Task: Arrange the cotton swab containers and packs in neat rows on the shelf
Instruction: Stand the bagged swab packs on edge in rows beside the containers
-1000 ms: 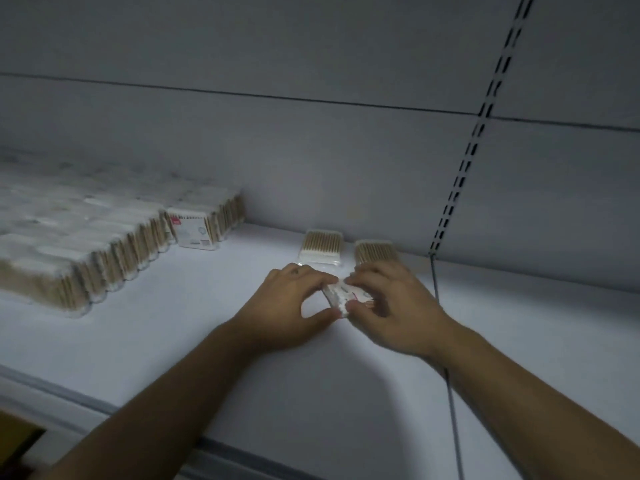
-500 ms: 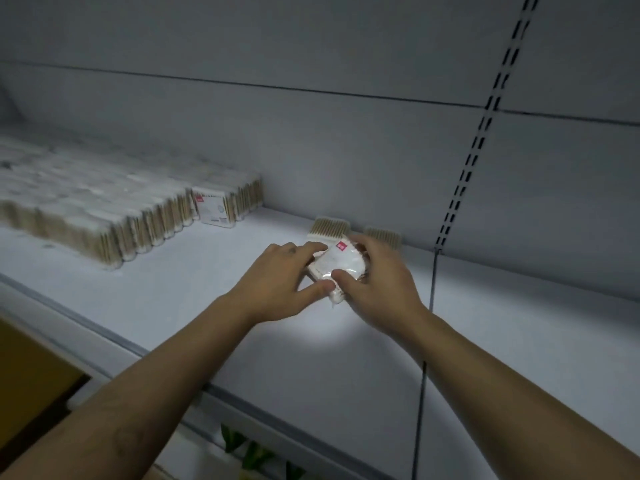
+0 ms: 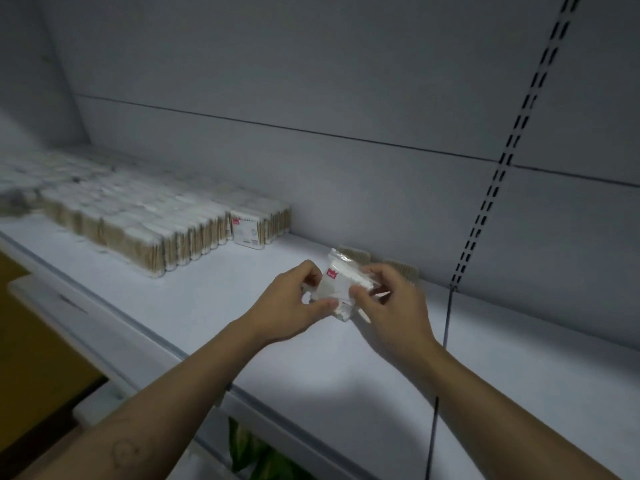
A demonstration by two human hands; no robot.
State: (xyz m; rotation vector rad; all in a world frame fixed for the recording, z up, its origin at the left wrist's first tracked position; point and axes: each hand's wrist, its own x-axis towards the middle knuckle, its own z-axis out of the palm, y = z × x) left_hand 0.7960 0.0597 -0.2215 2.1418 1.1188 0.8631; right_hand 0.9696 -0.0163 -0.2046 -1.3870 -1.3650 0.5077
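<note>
Above the middle of a white shelf (image 3: pixel 207 306), two bare hands hold one small clear pack of cotton swabs (image 3: pixel 337 284) with a red label. The left hand (image 3: pixel 294 303) pinches the pack's left and lower edge between thumb and curled fingers. The right hand (image 3: pixel 391 306) pinches the right edge the same way. The pack is tilted and appears to be lifted off the shelf surface.

Just behind it, two swab packs (image 3: pixel 353 253) stand side by side against the grey back panel (image 3: pixel 346 185). Well apart, at the far left, a block of swab packs (image 3: pixel 138 223) stands in tight rows. One labelled pack (image 3: pixel 246 231) faces forward at the block's right end. A black slotted upright (image 3: pixel 485 209) runs down the back panel on the right.

The step in hand looks like squaring up the pack before setting it down. To do it well, turn the pack upright with its label facing near. Set it just in front of the two packs at the wall, with its edges in line with theirs. The wrapper looks soft, so a light pinch should be enough. Lower the base flat, then let go gently so the standing packs are not knocked over.
</note>
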